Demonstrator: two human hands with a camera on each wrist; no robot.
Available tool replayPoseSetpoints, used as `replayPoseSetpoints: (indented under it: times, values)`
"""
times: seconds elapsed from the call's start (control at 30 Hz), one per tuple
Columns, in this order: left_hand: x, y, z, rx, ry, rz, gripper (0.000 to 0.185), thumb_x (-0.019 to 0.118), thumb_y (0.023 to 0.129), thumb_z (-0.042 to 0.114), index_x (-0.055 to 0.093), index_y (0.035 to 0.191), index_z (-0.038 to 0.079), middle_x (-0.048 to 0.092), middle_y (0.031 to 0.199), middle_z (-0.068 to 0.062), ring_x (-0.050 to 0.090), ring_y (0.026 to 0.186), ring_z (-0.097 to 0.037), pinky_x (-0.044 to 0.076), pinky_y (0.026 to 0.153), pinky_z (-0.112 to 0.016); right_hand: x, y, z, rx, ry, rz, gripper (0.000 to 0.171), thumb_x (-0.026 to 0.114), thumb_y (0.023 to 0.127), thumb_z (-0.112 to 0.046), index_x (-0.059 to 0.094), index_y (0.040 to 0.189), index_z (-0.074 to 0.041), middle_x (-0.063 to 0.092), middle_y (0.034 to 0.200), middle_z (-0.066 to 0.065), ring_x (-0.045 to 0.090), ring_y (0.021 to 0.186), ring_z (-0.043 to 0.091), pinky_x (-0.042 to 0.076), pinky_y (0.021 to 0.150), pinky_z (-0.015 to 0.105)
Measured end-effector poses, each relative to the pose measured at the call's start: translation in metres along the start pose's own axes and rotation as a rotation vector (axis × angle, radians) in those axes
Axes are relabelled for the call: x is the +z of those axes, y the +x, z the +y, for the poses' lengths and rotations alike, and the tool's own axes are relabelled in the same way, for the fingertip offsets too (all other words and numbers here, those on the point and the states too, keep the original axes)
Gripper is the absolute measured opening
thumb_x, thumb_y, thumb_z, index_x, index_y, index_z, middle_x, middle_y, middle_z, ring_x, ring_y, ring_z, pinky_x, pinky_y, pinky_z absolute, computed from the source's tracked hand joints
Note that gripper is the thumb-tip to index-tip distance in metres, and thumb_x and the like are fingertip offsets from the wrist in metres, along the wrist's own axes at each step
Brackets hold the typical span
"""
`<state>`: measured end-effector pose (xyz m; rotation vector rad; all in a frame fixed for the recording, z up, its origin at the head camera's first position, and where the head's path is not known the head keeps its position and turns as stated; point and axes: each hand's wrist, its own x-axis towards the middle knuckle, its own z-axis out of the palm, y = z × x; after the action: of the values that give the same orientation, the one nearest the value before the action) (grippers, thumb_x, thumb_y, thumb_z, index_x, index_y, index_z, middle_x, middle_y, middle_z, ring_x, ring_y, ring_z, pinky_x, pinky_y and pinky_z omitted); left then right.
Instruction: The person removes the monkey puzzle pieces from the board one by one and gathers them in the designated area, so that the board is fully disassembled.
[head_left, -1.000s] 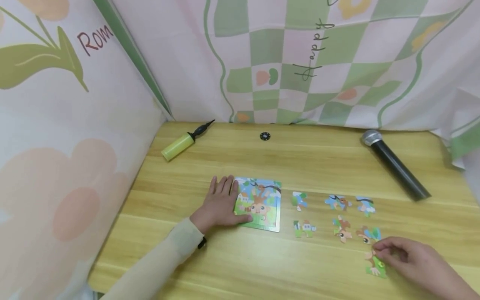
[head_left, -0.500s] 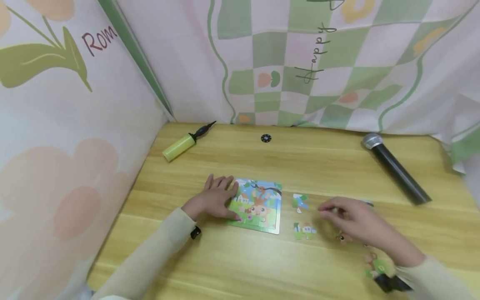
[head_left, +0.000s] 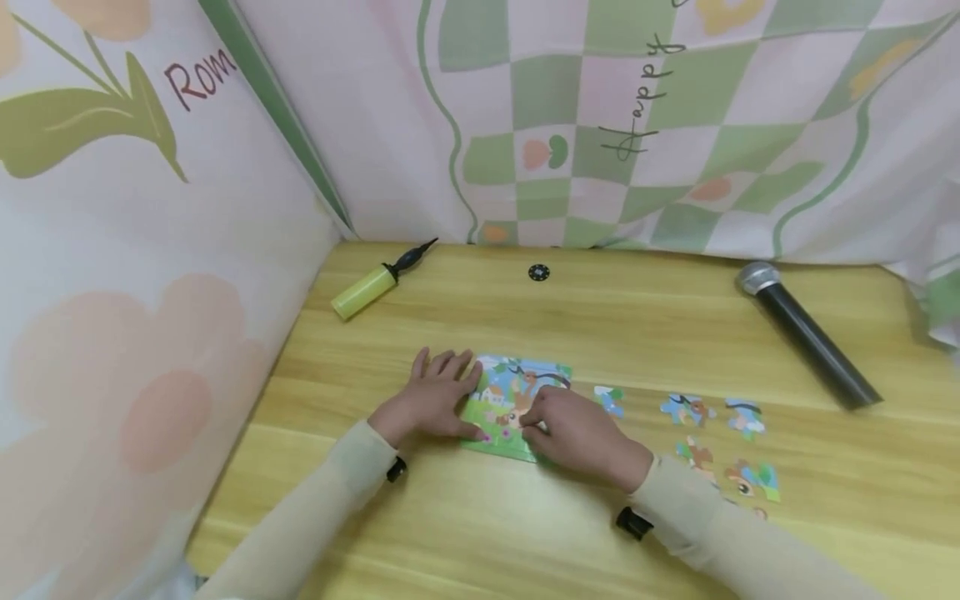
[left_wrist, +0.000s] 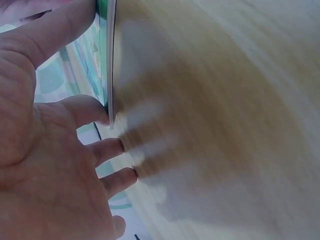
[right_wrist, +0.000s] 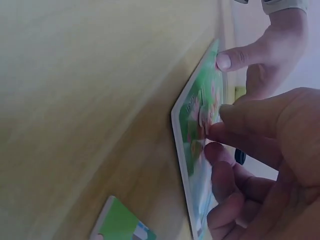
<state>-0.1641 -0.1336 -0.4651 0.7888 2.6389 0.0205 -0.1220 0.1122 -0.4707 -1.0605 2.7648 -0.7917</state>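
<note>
My left hand [head_left: 429, 402] lies spread at the left side of a square puzzle board [head_left: 491, 433] with a cartoon monkey picture. Its thumb rests on the board, and in the left wrist view the index finger [left_wrist: 87, 110] touches the board's edge. Over the board's right part is my right hand [head_left: 573, 429], thumb and fingers pinched together. The right wrist view has its fingertips on a small puzzle piece [right_wrist: 203, 119] right at the picture surface; most of that piece is hidden. To the right lie loose pieces, including a bird piece [head_left: 686, 409] and a branch piece [head_left: 743, 417].
A yellow hand pump [head_left: 365, 292] with a black nozzle lies at the back left, and a round black chip [head_left: 538, 272] at the back. The black microphone [head_left: 813, 337] lies at the right. Printed curtains [head_left: 375, 125] border the wooden table [head_left: 450, 517].
My right hand has travelled left from the loose pieces at the right to the board. The left hand has stayed at the board's left side, its thumb shifting slightly left.
</note>
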Motion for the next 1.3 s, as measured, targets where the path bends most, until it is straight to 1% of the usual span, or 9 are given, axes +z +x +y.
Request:
replayPoseSetpoints:
  times: [0.2,0.33,0.5,0.63,0.73,0.87,1.03,1.17,1.3]
  values:
    - [0.0,-0.004,-0.001,-0.011,0.009,-0.003,0.108,0.053,0.069,0.079,0.017,0.15,0.018,0.005,0.155,-0.009,0.006,0.139,-0.034,-0.007,0.104,-0.059,0.001,0.003,-0.003,0.0,0.058,-0.003,0.015,0.067,0.086,-0.018,0.075,0.094,-0.009,0.06,0.084,-0.007,0.048,0.07,0.002,0.044,0.061,0.021]
    - [0.001,-0.003,-0.001,-0.01,0.013,-0.007,0.108,0.052,0.069,0.079,0.016,0.15,0.018,0.005,0.155,-0.009,0.006,0.139,-0.034,-0.007,0.104,-0.058,0.0,0.004,-0.003,0.047,0.112,-0.007,0.012,0.068,0.085,-0.017,0.075,0.092,-0.011,0.06,0.083,-0.009,0.05,0.071,0.001,0.045,0.063,0.021]
    - [0.002,-0.002,-0.001,-0.013,0.011,-0.009,0.108,0.051,0.069,0.08,0.016,0.15,0.019,0.004,0.156,-0.008,0.005,0.139,-0.034,-0.007,0.104,-0.058,-0.005,0.006,-0.008,0.15,0.154,-0.03,0.006,0.068,0.086,-0.02,0.074,0.086,-0.02,0.063,0.076,-0.015,0.053,0.062,-0.005,0.047,0.059,0.021]
    - [0.004,-0.002,-0.001,-0.011,-0.004,-0.002,0.107,0.052,0.069,0.079,0.017,0.15,0.019,0.005,0.156,-0.008,0.005,0.139,-0.034,-0.007,0.104,-0.058,-0.004,0.002,-0.009,0.159,0.166,-0.019,0.005,0.066,0.088,-0.024,0.071,0.087,-0.021,0.062,0.075,-0.017,0.053,0.06,-0.005,0.047,0.056,0.02]
    - [0.006,-0.001,-0.001,-0.004,-0.013,-0.004,0.107,0.052,0.069,0.079,0.016,0.15,0.019,0.005,0.156,-0.008,0.005,0.139,-0.034,-0.007,0.104,-0.058,-0.011,-0.006,-0.004,0.152,0.247,-0.01,0.005,0.067,0.088,-0.025,0.069,0.089,-0.021,0.061,0.076,-0.016,0.054,0.061,0.0,0.047,0.055,0.022]
    - [0.008,-0.002,0.001,-0.004,-0.021,-0.019,0.107,0.052,0.07,0.078,0.015,0.15,0.019,0.004,0.156,-0.008,0.004,0.139,-0.034,-0.009,0.104,-0.058,-0.037,-0.037,0.01,0.152,0.345,-0.078,0.008,0.067,0.088,-0.028,0.069,0.091,-0.021,0.062,0.074,-0.011,0.053,0.057,0.006,0.046,0.05,0.025]
    - [0.005,-0.001,0.0,-0.002,0.0,-0.004,0.107,0.051,0.07,0.079,0.016,0.151,0.018,0.004,0.156,-0.008,0.004,0.139,-0.035,-0.008,0.104,-0.059,-0.066,-0.106,0.035,0.264,0.352,-0.12,0.017,0.064,0.088,-0.033,0.069,0.093,-0.018,0.064,0.077,-0.011,0.057,0.063,0.006,0.049,0.053,0.024]
    - [-0.001,-0.001,0.0,0.003,0.008,0.001,0.107,0.052,0.07,0.078,0.016,0.151,0.018,0.005,0.155,-0.009,0.005,0.139,-0.035,-0.008,0.104,-0.058,-0.071,-0.159,0.049,0.424,0.36,-0.149,0.022,0.064,0.087,-0.038,0.069,0.096,-0.018,0.065,0.085,-0.011,0.061,0.075,0.004,0.051,0.063,0.022]
    - [-0.002,0.001,0.001,0.0,0.01,-0.02,0.107,0.052,0.07,0.079,0.015,0.151,0.018,0.004,0.155,-0.009,0.004,0.139,-0.035,-0.009,0.104,-0.059,-0.069,-0.19,0.055,0.498,0.388,-0.214,0.022,0.062,0.089,-0.036,0.068,0.097,-0.016,0.064,0.087,-0.011,0.059,0.077,0.003,0.05,0.064,0.021]
